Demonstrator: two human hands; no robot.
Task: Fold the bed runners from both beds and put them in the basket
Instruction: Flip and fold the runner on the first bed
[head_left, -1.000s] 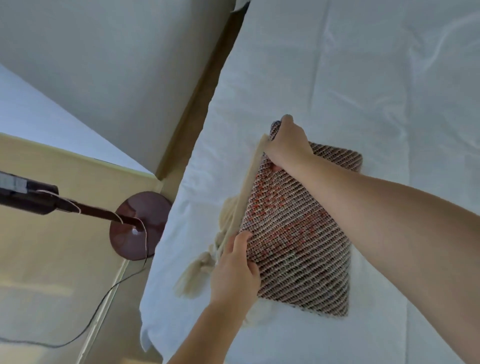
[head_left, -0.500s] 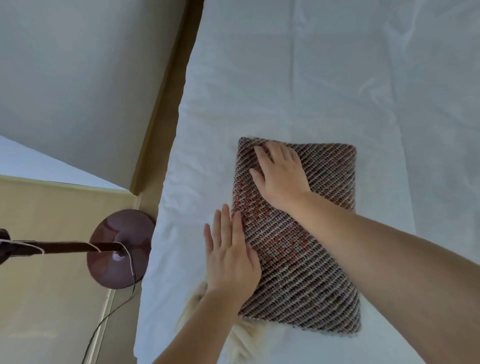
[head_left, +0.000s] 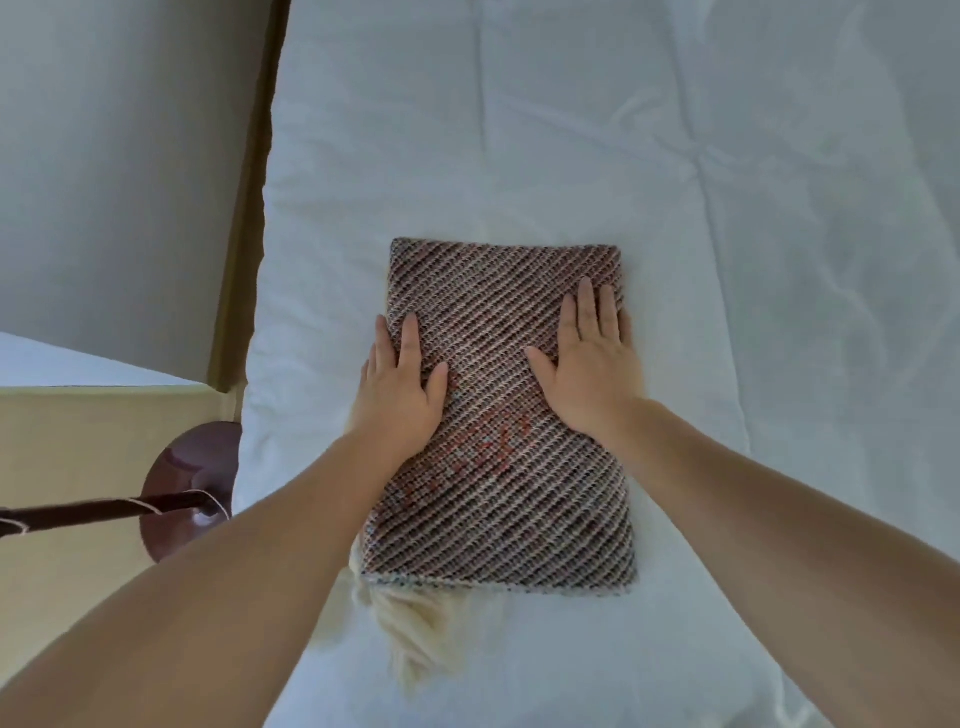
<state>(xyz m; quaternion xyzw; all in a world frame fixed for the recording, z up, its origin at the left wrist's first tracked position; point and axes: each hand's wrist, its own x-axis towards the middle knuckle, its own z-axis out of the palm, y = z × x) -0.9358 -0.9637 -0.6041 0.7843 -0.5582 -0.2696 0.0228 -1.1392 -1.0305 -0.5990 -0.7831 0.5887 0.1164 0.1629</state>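
A folded bed runner (head_left: 506, 410) is seen lying flat on the white bed (head_left: 727, 182), as a compact rectangle of brown and cream diagonal weave with a reddish patch near its middle. A cream fringe (head_left: 415, 634) is seen spilling from under the runner's near edge, toward its left corner. The left hand (head_left: 400, 387) is laid flat on the runner's left edge, fingers spread and extended, with the outer fingers reaching past the edge onto the sheet. The right hand (head_left: 595, 364) is pressed palm down on the runner's right side, fingers straight and close together, thumb out; nothing is pinched by either hand. Left of the runner, beyond the bed's edge, a round dark lamp base (head_left: 182, 483) with a dark pole (head_left: 78, 514) is seen on the floor. No basket is seen.
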